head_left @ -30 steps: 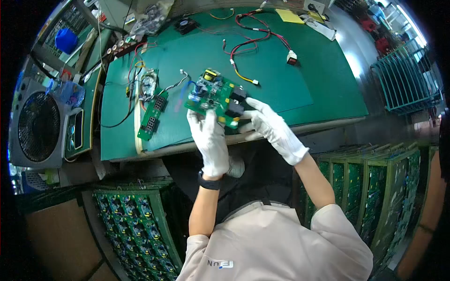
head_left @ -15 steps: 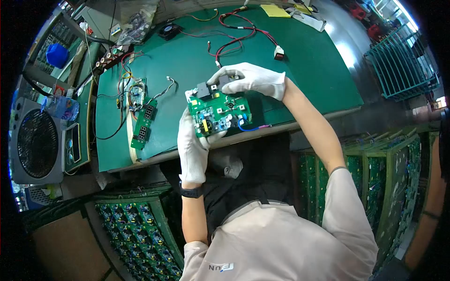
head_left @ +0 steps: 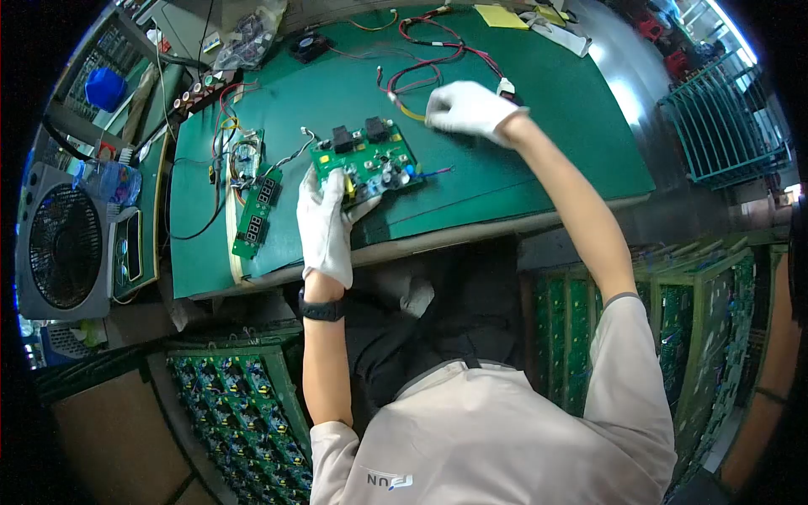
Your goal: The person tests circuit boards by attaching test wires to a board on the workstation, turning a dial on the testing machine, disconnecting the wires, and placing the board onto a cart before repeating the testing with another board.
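Note:
A green circuit board with two black blocks along its far edge is held by my left hand, gloved in white, at its near left corner. My right hand, also gloved, has its fingers closed at the yellow end of a red and black cable harness; the connector there is hidden. Left of the held board lies a narrow display board with two digit displays, wired to a small board.
A small black fan, a plastic bag and yellow paper lie along the back of the green table. A large grey fan stands at the left. Racks of boards stand below the table edge.
The circuit board has turned and moved left and away from me with my left hand. My right hand has let go of it and reached out to the cable harness.

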A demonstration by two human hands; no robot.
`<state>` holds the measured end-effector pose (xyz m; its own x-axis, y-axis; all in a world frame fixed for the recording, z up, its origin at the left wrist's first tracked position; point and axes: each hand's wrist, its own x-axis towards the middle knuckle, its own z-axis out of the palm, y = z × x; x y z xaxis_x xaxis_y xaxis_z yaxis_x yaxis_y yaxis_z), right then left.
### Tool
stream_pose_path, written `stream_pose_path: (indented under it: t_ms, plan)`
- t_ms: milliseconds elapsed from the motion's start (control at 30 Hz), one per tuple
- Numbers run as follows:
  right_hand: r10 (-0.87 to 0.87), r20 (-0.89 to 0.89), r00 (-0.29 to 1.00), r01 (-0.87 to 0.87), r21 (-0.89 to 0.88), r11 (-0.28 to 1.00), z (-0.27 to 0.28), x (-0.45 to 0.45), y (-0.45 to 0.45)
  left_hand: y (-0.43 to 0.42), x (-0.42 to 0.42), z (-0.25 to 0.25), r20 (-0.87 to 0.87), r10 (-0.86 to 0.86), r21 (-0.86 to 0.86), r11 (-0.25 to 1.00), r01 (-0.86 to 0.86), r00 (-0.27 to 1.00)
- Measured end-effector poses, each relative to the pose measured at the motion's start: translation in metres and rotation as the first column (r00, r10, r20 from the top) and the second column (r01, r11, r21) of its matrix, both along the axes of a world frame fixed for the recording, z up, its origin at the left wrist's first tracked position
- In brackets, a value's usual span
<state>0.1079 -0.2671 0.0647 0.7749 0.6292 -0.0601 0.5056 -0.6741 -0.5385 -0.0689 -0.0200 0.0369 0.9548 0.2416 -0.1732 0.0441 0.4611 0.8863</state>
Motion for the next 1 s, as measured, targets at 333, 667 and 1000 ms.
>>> stream_pose_path:
  t_ms: [333,667,1000]
  plan:
    - [0.282,-0.695,0.661,0.375,0.632,0.679,0.017,-0.022,-0.024,0.002,0.029,0.001,-0.008,-0.014,0.802,0.597,0.015,1.000]
    - [0.051,-0.314,0.948,0.106,0.463,0.880,0.035,-0.061,0.007,0.011,0.032,0.004,0.032,-0.065,0.998,-0.055,-0.035,0.997]
    - [0.327,-0.112,0.938,-0.210,0.565,0.798,0.019,-0.081,0.013,0.006,0.047,0.030,0.321,-0.596,0.921,0.013,-0.390,0.736]
